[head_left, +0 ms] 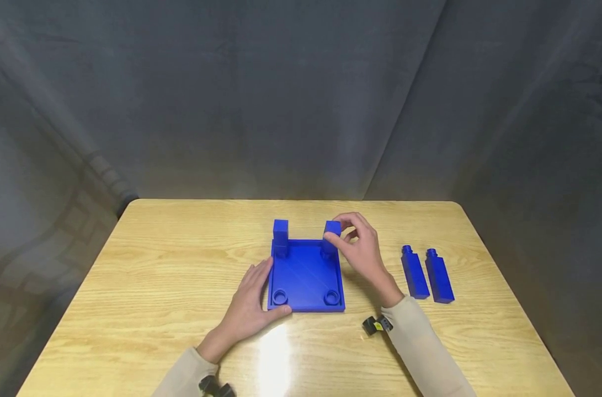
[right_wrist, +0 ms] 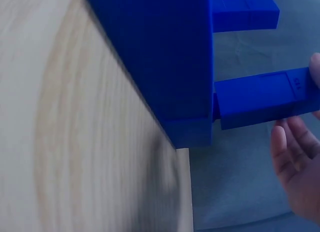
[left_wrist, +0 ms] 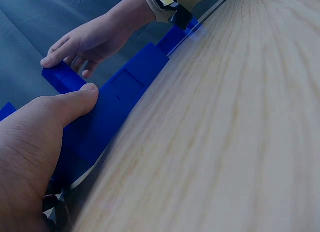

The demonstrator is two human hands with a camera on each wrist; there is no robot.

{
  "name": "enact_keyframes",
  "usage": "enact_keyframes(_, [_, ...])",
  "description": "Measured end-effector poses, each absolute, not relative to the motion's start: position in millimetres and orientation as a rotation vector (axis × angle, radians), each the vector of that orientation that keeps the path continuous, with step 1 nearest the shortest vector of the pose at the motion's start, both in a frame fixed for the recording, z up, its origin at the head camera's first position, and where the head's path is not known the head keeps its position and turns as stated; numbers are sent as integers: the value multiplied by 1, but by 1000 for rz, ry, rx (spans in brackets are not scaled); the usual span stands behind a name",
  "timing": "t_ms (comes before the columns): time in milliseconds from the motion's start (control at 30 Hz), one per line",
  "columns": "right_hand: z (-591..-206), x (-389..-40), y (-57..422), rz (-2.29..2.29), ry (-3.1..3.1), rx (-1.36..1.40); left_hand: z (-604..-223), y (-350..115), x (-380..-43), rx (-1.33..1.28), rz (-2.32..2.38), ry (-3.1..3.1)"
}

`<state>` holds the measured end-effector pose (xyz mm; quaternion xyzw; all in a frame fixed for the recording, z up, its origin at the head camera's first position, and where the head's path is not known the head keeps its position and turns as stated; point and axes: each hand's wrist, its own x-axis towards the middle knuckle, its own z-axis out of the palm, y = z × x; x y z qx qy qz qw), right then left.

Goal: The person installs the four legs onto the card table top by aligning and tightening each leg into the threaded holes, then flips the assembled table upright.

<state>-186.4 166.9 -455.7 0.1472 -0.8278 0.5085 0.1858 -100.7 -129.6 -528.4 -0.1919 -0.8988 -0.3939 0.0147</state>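
Observation:
A blue square plate (head_left: 305,275) with a raised rim lies on the table, round sockets showing at its two near corners. My left hand (head_left: 251,303) holds its near left corner, thumb along the front wall and fingers against the left side. At the far right corner, my right hand (head_left: 364,251) pinches the top of a blue square post (right_wrist: 260,99) between thumb and fingers. In the right wrist view this post stands slightly tilted, a narrow neck visible between it and the plate. Another blue post (head_left: 281,232) stands upright at the far left corner.
Right of my right forearm, two more blue posts (head_left: 415,274) (head_left: 440,278) with threaded ends lie side by side on the wooden table (head_left: 156,264). Grey curtains (head_left: 281,99) hang behind the table and at its sides.

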Motion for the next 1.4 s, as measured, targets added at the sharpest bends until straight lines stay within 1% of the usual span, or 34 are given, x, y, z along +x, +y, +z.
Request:
enact_keyframes(300, [-457, -184, 168, 1495, -2372, 415, -529, -129, -100, -578, -1247, -2810])
enact_keyframes(733, [-460, -189, 181, 1438, -2315, 661, -529, -128, -99, -554, -1237, -2834])
enact_keyframes(1100, [-455, -189, 179, 1414, -2433, 645, -528, -130, -99, -556, -1230, -2829])
enact_keyframes(1400, [-457, -187, 175, 1414, -2418, 542, -529, -129, -99, -567, -1231, -2816])
